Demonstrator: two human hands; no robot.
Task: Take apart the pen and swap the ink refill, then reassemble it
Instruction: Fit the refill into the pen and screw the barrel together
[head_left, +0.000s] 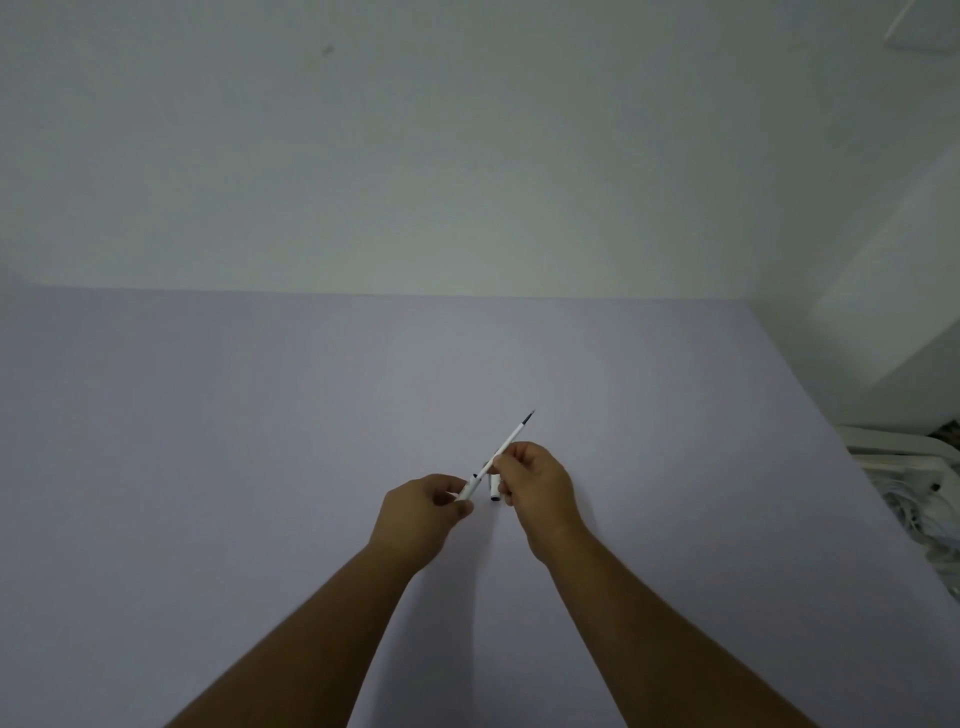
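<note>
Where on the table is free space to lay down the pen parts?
The table is bare left of the left hand, beyond the refill up to the wall, and right of the right hand until the white clutter at the edge. Only the spot between the hands is crowded; a small white piece sits there.

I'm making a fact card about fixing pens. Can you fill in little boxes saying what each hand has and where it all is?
left hand: pinches the lower end of the thin white pen refill with a dark tip
right hand: pinches the refill's middle, also holds a short white pen piece with a dark end
refill direction: tilted, tip pointing up and away to the right
surface: plain pale lilac table
pen state: apart
</note>
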